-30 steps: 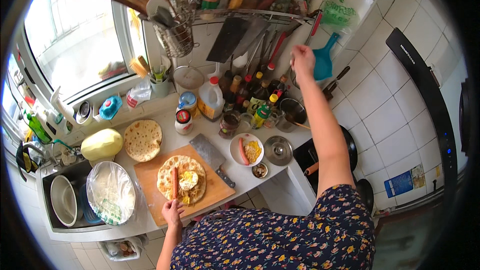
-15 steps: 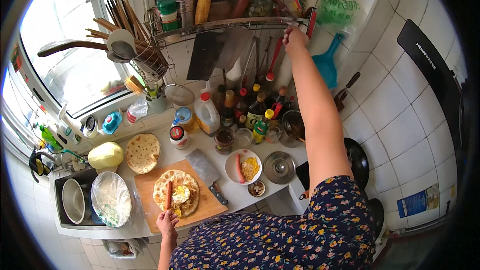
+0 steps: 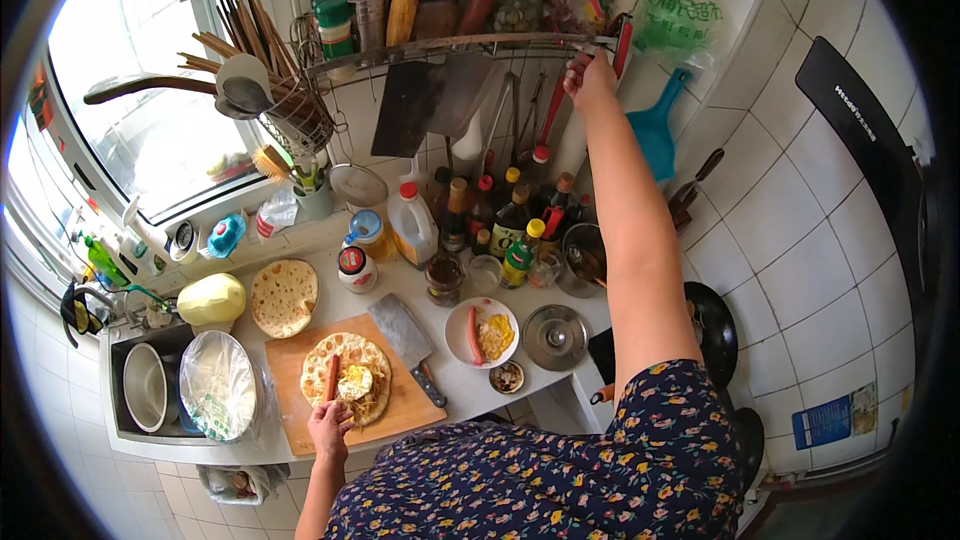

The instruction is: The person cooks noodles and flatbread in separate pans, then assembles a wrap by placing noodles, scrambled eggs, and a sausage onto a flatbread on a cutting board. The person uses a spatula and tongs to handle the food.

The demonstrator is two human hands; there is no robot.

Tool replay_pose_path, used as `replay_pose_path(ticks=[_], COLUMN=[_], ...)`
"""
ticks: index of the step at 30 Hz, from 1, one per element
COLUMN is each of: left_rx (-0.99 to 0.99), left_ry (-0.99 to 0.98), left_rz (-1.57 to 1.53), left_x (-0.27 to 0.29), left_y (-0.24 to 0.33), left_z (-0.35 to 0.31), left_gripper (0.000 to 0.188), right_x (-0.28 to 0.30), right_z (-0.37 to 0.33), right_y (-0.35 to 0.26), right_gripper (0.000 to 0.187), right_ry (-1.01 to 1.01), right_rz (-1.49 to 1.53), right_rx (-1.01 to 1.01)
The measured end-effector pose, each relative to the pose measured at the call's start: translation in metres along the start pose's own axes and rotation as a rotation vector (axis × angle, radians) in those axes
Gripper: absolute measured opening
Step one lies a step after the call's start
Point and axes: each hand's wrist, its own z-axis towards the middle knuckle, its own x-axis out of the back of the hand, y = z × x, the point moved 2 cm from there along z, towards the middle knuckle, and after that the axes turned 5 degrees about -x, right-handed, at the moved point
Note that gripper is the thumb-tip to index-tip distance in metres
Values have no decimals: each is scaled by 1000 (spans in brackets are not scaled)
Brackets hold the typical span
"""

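Note:
My left hand [image 3: 330, 427] pinches the near end of a sausage [image 3: 331, 381] lying on a flatbread [image 3: 372, 358] topped with fried egg, on a wooden cutting board [image 3: 412, 408]. My right hand [image 3: 588, 77] is stretched up to the metal rack rail [image 3: 450, 43] on the wall. Its fingers are curled at the rail's right end, beside a hanging red-handled utensil [image 3: 622, 45]. Whether they grip the utensil or the rail is unclear.
A cleaver [image 3: 405, 330] lies across the board's right corner. Nearby are a plate [image 3: 482, 332] with sausage and egg, a plain flatbread [image 3: 284, 295], a metal lid [image 3: 555, 337], bottles [image 3: 500, 215], a black pan [image 3: 715, 330] and a sink [image 3: 130, 420] holding a pot and covered bowl.
My right hand has risen from the hanging tools to the rail's right end. My left hand stays at the sausage on the flatbread.

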Motion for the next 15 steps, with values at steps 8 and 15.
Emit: replay_pose_path(ticks=[8, 15], left_rx=[-10, -4], left_ry=[-15, 47], left_rz=[-4, -19], left_x=[-1, 15], left_y=[6, -2], left_z=[-6, -15], left_gripper=[10, 10], right_x=[-2, 12], right_z=[42, -7], right_y=[-13, -5], right_gripper=[19, 30], right_ry=[65, 26], right_rz=[100, -273], right_rx=[-95, 317])
